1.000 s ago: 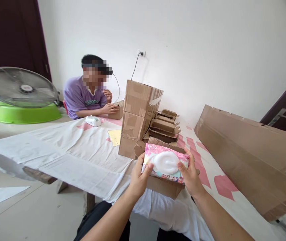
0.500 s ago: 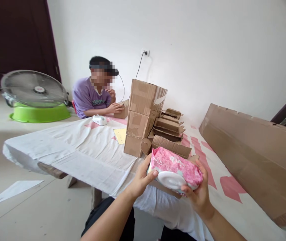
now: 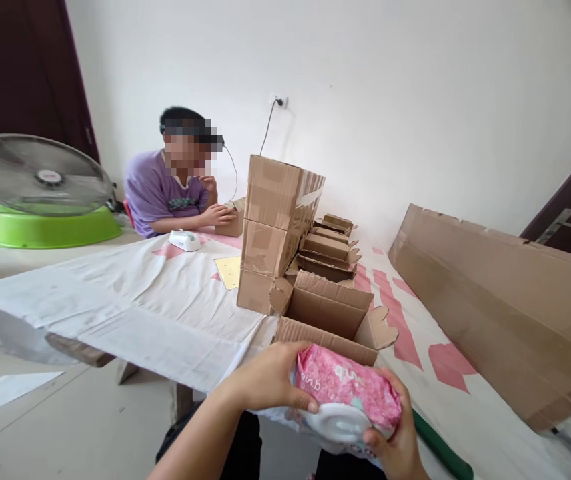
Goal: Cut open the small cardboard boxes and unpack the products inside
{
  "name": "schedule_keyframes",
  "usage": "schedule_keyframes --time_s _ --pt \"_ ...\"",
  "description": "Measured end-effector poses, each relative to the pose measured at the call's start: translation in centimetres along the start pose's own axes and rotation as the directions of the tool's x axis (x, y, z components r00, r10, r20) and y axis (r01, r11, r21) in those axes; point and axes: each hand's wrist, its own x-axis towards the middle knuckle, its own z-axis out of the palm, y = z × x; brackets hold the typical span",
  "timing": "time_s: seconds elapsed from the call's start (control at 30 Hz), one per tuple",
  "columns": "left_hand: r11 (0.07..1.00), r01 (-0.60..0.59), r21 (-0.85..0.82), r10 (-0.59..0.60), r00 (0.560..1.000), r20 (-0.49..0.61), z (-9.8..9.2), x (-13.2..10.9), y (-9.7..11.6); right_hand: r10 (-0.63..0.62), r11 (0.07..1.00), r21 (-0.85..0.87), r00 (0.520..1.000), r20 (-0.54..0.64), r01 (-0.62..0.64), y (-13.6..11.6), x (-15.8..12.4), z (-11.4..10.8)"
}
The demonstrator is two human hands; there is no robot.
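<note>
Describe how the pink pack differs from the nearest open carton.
The pink pack has printed colours; the open carton is plain brown. Left hand and right hand hold the pack; the carton rests on the covered table. The pack's white lid looks shut; the carton's flaps stand open. Both look oblong.

Mottled-pink rectangular soft-plastic packet (image 3: 345, 381) is bearing white lettering; oval plastic lid (image 3: 340, 423) is showing white. Open rectangular cardboard box (image 3: 330, 313) is showing plain brown. White bench cloth (image 3: 110, 290) is displaying pink shapes. Round plastic tub (image 3: 55, 228) is showing bright green.
</note>
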Motion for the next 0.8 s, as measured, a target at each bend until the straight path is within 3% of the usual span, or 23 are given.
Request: schedule_keyframes --time_s 0.13,0.23,0.43,0.57,0.67,0.8 --pt "0.989 0.048 0.139 -0.055 0.997 0.053 1.3 0.6 -1.9 0.116 0.993 -0.015 0.992 -0.042 -0.117 3.5 -1.9 1.0" --pt "0.993 0.027 0.111 -0.033 0.998 0.047 1.7 1.3 -2.9 0.166 0.986 0.003 0.985 -0.050 -0.166 4.8 -2.3 1.3" --pt "0.995 0.080 -0.061 -0.078 0.996 0.045 1.8 2.0 -3.9 0.189 0.982 0.025 0.978 -0.084 -0.188 4.5 -2.1 1.5" --pt "0.983 0.175 -0.054 -0.173 0.984 0.039 2.3 2.1 -4.4 0.212 0.977 -0.011 0.976 -0.055 -0.212 4.4 -1.8 1.6" --pt "0.972 0.231 -0.032 -0.230 0.972 0.039 3.0 2.5 -4.6 0.281 0.960 0.026 0.955 -0.101 -0.280 3.8 -1.5 2.0" --pt "0.972 0.229 -0.053 -0.226 0.973 0.055 3.8 3.4 -4.9 0.339 0.936 0.130 0.938 -0.078 -0.327 2.7 -1.1 2.3"
